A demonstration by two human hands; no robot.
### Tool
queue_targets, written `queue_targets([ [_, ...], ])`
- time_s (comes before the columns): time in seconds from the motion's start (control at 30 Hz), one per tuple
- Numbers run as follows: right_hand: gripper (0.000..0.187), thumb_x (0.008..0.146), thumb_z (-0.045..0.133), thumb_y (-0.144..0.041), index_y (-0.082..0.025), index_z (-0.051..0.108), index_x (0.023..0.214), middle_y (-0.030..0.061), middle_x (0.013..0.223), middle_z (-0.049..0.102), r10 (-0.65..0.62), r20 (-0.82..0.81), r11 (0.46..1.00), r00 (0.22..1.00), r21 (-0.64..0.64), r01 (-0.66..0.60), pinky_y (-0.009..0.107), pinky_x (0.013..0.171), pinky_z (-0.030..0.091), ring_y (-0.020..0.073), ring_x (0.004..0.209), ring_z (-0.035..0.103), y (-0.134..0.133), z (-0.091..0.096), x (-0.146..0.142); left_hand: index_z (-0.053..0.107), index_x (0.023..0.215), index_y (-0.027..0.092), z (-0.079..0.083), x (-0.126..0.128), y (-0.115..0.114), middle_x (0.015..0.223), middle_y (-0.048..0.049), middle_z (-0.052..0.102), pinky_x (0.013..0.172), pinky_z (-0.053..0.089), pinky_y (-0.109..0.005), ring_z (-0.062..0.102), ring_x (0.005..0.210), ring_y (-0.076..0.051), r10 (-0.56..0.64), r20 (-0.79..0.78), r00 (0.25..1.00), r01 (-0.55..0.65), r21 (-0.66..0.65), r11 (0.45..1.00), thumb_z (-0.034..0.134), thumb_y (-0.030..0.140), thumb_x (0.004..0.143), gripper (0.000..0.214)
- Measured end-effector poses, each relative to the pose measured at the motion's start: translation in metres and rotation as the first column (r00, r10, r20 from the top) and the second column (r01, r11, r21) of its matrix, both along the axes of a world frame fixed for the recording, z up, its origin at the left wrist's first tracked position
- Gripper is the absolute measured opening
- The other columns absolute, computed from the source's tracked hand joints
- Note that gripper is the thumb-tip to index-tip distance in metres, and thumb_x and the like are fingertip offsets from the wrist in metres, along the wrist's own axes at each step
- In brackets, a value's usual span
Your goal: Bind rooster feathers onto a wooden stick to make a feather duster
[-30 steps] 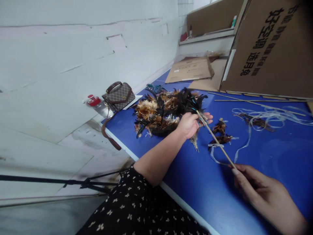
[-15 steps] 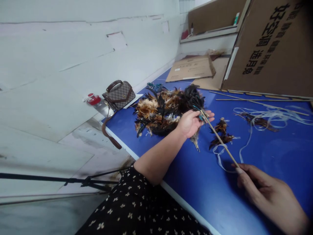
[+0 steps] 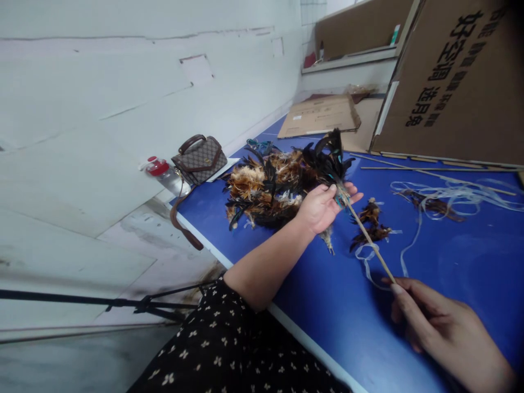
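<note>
Lifted since half a second ago: black feather tuft (image 3: pixel 329 155), now fanned upward above the feather pile (image 3: pixel 262 191) rather than bunched low against it. Otherwise much as before, both grips unchanged.

Gripping the thin stick (image 3: pixel 368 240) at both ends: left hand (image 3: pixel 323 207) curled round the upper end just under the tuft (thumb across a teal binding), right hand (image 3: pixel 446 327) closed on the lower end with fingertips. Held just above the blue table (image 3: pixel 327 311), spanning the gap between the hands. Long axis on a diagonal: feathered tip up and away toward the cardboard box (image 3: pixel 458 82), bare end down toward the near right.

Just beside the stick's middle, on the right: small feather bunches (image 3: pixel 370 221) and loose clear strips (image 3: pixel 446 196). Bare blue surface under the stick and between the forearms. Close on the left, the table's white edge, with a handbag (image 3: pixel 199 159) and a bottle (image 3: pixel 164 173) by the far corner. Hemmed in at the back by flat cardboard (image 3: pixel 321 114) and the box.
</note>
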State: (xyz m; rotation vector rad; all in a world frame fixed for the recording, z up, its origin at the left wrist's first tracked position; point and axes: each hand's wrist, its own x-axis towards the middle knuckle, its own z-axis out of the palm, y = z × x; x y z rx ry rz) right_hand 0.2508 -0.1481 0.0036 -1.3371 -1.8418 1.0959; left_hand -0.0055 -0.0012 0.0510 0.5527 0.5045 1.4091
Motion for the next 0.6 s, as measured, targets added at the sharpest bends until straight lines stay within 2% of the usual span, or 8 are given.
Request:
queue_targets([
  [0.17,0.050,0.101,0.063,-0.069,-0.021,0.073,0.108,0.0035,0.071,0.071,0.044,-0.047,0.995,0.998,-0.089,-0.048,0.026,0.040,0.055,0.0156,0.041,0.061,-0.003,-0.003,-0.003,0.062,0.086,0.015,0.006,0.006,-0.005,0.105,-0.0093,0.074,0.122,0.045,-0.063,0.070,0.129,-0.030,0.000,0.010,1.000,0.000,-0.011,1.000,0.066,0.012,0.101,0.015],
  [0.33,0.049,0.103,0.061,-0.068,-0.021,0.076,0.097,0.0062,0.076,0.076,0.087,-0.041,0.994,0.995,-0.066,-0.089,0.028,0.053,0.062,0.0189,0.055,0.071,0.000,0.004,-0.007,0.060,0.086,0.016,0.009,0.012,-0.009,0.092,-0.0044,0.066,0.123,0.045,-0.061,0.073,0.111,-0.022,0.036,0.020,0.999,-0.035,-0.030,0.999,0.059,0.011,0.104,0.019],
  [0.47,0.048,0.102,0.063,-0.068,-0.024,0.080,0.101,0.0079,0.092,0.082,-0.125,-0.016,0.989,0.992,0.078,0.125,0.030,0.070,0.067,0.0245,0.080,0.080,0.004,0.020,-0.012,0.060,0.085,0.016,0.012,0.019,-0.016,0.088,-0.0034,0.064,0.122,0.047,-0.059,0.074,0.103,-0.020,0.017,0.033,0.999,-0.016,-0.023,1.000,0.056,0.012,0.106,0.022],
  [0.53,0.045,0.101,0.066,-0.066,-0.025,0.081,0.108,0.0081,0.100,0.083,-0.229,0.001,0.960,0.973,0.165,0.225,0.033,0.074,0.066,0.0260,0.086,0.081,0.008,0.031,-0.014,0.061,0.085,0.016,0.011,0.023,-0.020,0.086,-0.0041,0.066,0.121,0.048,-0.058,0.075,0.108,-0.023,-0.017,0.025,1.000,0.018,-0.017,1.000,0.059,0.015,0.106,0.021],
  [0.6,0.041,0.101,0.068,-0.063,-0.025,0.081,0.110,0.0087,0.104,0.082,-0.282,0.020,0.925,0.959,0.271,0.266,0.036,0.077,0.065,0.0264,0.086,0.080,0.015,0.042,-0.018,0.063,0.087,0.016,0.007,0.027,-0.024,0.087,-0.0054,0.068,0.120,0.049,-0.057,0.075,0.111,-0.025,-0.067,0.025,0.997,0.067,0.002,0.998,0.062,0.018,0.106,0.019],
])
